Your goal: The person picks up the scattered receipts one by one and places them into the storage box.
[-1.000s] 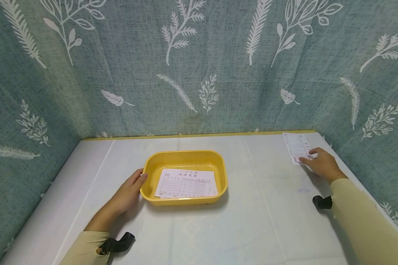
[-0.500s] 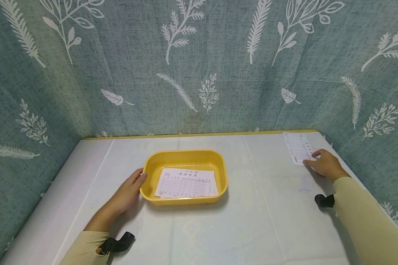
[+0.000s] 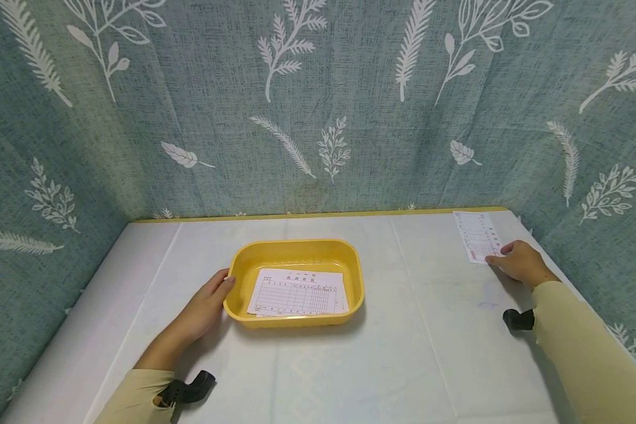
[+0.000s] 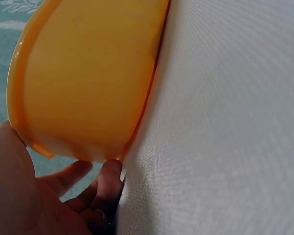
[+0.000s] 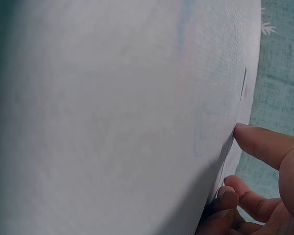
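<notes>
In the head view a yellow plastic tray [image 3: 295, 249] stands on the table, with white printed receipt slips [image 3: 299, 292] lying inside, one overlapping another. My left hand [image 3: 205, 305] grips the tray's left end, thumb over the rim; the left wrist view shows fingers [image 4: 109, 181] against the tray's outer wall [image 4: 88, 78]. Far right, another receipt slip [image 3: 474, 232] lies flat on the table. At its near right corner is my right hand [image 3: 519, 263], with thumb and forefinger pinching the edge. From the right wrist, the slip [image 5: 233, 157] appears almost edge-on beside the fingertips [image 5: 241, 131].
A white cloth covers the table [image 3: 392, 359], with a yellow strip [image 3: 318, 216] along its back edge. Green leaf-patterned curtain [image 3: 206, 118] encloses the back and both sides; its right side runs close by the right forearm.
My right hand has shifted slightly right, from over the slip to its near corner, uncovering more print. The slip stays in place. My left hand and the tray have not moved.
</notes>
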The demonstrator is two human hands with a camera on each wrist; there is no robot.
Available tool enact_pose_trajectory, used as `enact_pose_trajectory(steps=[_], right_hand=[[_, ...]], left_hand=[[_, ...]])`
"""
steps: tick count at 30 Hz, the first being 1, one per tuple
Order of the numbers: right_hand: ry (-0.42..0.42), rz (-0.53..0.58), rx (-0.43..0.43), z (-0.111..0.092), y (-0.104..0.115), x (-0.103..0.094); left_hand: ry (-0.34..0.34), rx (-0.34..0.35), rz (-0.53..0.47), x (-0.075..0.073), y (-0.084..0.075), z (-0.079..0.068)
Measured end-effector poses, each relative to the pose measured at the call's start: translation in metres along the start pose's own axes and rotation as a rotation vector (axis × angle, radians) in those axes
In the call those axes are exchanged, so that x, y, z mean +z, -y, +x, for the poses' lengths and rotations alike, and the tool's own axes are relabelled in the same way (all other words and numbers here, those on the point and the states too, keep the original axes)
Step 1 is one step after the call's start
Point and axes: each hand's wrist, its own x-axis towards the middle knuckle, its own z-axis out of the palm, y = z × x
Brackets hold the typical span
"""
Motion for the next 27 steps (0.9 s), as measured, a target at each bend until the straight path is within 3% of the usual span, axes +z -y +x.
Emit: enact_pose_trajectory(steps=[27], right_hand=[[-0.030,0.024,0.025,-0.0023,0.0023,0.0020]], left_hand=[[-0.004,0.010,-0.006,-0.0001,0.0013,0.0004]])
